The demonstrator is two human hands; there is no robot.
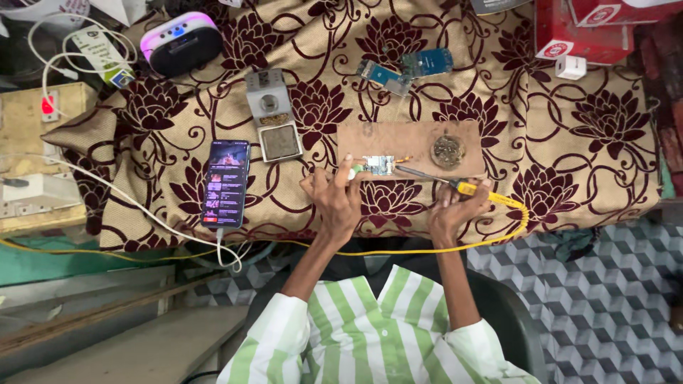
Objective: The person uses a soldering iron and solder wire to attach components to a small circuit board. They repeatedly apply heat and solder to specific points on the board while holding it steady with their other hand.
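Bright, even light, soft shadows, sharp centre, slight wide-angle bending at edges.

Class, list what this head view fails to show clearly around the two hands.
- Small circuit board: parts too small to tell.
- Soldering iron tip contact: too small.
- Left hand fingers: what they pinch is hidden.
- Red box: cut by top edge.
- Phone screen: too small.

This is a small electronics repair bench, improvised rather than industrial. A floral cloth (569, 142) covers the table. At its centre lies a wooden work board (413, 139) with a small circuit board (377, 165) on it. At 12 o'clock sit two more blue circuit boards (405, 70). A soldering iron (455, 185) with yellow cord lies at 3 o'clock of the circuit board.
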